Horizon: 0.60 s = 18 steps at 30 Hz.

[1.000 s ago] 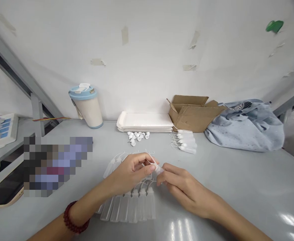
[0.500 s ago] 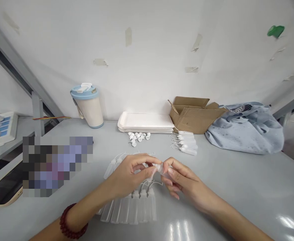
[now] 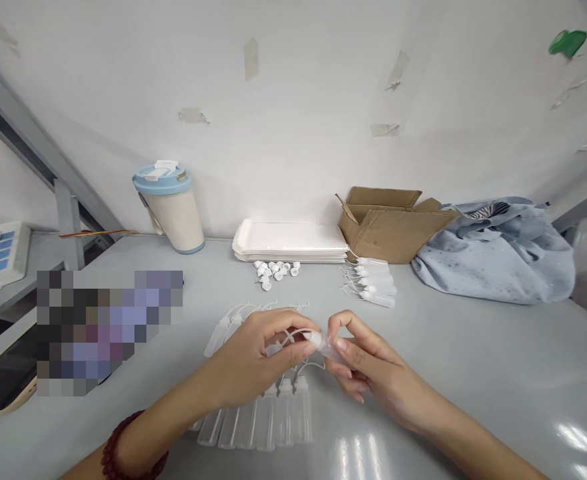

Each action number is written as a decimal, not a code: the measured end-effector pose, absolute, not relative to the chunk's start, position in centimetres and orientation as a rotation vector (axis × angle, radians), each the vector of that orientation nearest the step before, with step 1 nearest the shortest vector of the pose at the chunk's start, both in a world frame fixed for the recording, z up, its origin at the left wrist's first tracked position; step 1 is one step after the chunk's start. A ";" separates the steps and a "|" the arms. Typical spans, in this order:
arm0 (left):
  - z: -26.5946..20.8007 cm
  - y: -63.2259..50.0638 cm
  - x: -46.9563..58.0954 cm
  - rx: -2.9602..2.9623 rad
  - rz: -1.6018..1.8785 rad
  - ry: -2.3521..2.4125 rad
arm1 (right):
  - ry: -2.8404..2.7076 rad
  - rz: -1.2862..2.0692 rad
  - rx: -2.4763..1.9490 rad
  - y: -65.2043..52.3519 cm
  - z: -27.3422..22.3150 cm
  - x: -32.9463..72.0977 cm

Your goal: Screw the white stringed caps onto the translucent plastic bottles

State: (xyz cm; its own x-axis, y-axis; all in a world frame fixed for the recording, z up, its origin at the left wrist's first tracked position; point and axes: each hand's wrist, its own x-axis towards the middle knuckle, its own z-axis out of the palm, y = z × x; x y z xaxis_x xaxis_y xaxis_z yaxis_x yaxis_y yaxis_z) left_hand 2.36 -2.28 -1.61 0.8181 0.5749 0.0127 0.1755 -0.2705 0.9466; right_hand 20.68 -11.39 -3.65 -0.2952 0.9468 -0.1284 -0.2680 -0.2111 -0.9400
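Note:
Between my hands, a small translucent plastic squeeze bottle (image 3: 329,349) lies tilted, its white cap (image 3: 315,339) pointing left. My right hand (image 3: 368,357) is closed around the bottle's body, with thumb and fingers on its sides. The thumb and index finger of my left hand (image 3: 263,353) pinch at the cap, where a thin tether strap curves out. Under and in front of my left hand lie several similar bottles (image 3: 245,427) side by side, caps away from me. More bottles (image 3: 217,335) form a row behind that hand, which partly hides them.
Loose white caps (image 3: 273,270) lie before a stack of white packets (image 3: 293,241). Several capped bottles (image 3: 376,283) rest beside an open cardboard box (image 3: 396,233). A grey-blue cloth bag (image 3: 498,257) sits right, a lidded tumbler (image 3: 171,210) left. A blurred-out patch (image 3: 113,327) covers the left side.
My left fingers have loosened and shifted slightly around the cap, so the cap and its curved strap show more clearly. The view has tilted a little; the bottles on the table stay put.

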 end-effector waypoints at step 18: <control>-2.7 -2.5 2.9 1.579 0.230 0.653 | -1.728 1.012 -1.381 -12.5 -3.2 20.4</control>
State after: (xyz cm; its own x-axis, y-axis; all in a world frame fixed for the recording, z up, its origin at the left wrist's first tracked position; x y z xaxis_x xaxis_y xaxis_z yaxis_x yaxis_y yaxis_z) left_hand 2.89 -2.46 -2.72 0.8140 0.5318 -0.2338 0.2686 0.0123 0.9632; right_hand 20.44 -12.51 -3.18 -0.1920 0.9803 0.0468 0.4385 0.1283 -0.8895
